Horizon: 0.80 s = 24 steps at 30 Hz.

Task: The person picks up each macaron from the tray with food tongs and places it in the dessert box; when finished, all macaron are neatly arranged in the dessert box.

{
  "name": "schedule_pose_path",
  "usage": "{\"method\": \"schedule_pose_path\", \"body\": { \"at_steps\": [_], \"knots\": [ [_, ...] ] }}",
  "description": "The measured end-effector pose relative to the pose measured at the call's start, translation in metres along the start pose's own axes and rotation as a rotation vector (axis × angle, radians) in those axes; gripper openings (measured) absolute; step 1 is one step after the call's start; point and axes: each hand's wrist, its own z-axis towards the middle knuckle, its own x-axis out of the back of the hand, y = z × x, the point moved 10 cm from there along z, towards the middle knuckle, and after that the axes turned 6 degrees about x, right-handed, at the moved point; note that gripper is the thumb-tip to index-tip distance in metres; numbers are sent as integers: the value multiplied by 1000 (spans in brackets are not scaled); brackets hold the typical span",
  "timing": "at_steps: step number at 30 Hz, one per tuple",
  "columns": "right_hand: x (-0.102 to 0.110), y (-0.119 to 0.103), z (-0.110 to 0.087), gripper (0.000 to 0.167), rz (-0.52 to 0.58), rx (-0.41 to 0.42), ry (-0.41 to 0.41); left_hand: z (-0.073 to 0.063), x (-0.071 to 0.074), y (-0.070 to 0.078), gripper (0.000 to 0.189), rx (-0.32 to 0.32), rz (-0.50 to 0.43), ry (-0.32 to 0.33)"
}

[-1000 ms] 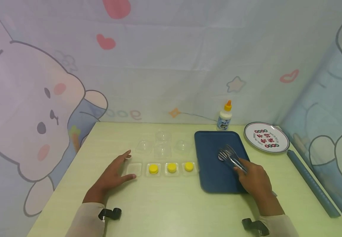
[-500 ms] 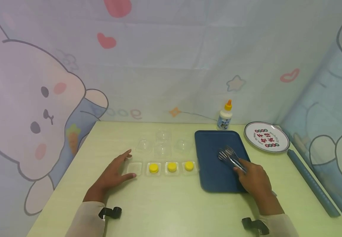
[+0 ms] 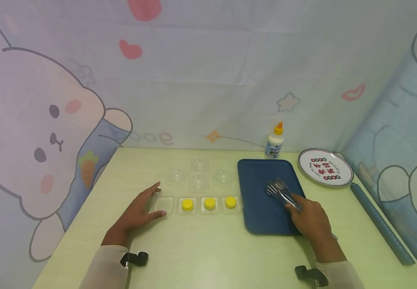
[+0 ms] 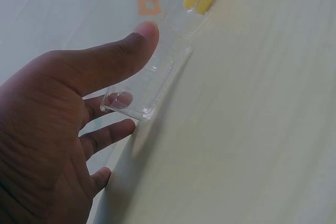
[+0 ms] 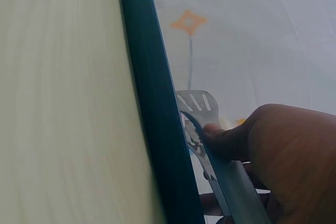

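In the head view my left hand [image 3: 136, 212] lies at the left end of a row of small clear plastic box bases. Its thumb and fingers are spread around the leftmost base [image 3: 164, 205], which holds nothing. The left wrist view shows the clear base [image 4: 149, 80] between thumb and fingers. Three yellow round pieces [image 3: 210, 203] sit in the other bases. My right hand [image 3: 311, 218] grips a pair of metal tongs [image 3: 284, 195] over the right part of a dark blue tray [image 3: 255, 216]. The slotted tong head [image 5: 198, 100] shows in the right wrist view.
Several clear domed lids [image 3: 198, 182] stand behind the bases. A white glue bottle [image 3: 274, 145] with an orange tip stands behind the tray. Farther right are a printed white plate [image 3: 325, 167] and a long blue-grey roll [image 3: 381, 224]. A printed cloth backs the table.
Both hands keep the same places and poses. Only a slight shift of the head view shows between the frames.
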Motion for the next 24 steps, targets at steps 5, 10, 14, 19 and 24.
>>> {"method": "schedule_pose_path", "body": {
  "at_steps": [5,10,14,19,24],
  "knots": [
    [1,0,0,47,-1,8,20,0,0,0,100,3,-1,0],
    [2,-1,1,47,-7,14,28,0,0,0,99,5,3,1],
    [3,-2,1,47,-10,15,24,0,0,0,100,8,-4,3],
    [7,-7,0,47,-7,45,59,0,0,-1,99,9,0,7],
    [8,-11,-3,47,-6,57,75,0,0,-1,99,11,-3,4]
  ]
}}
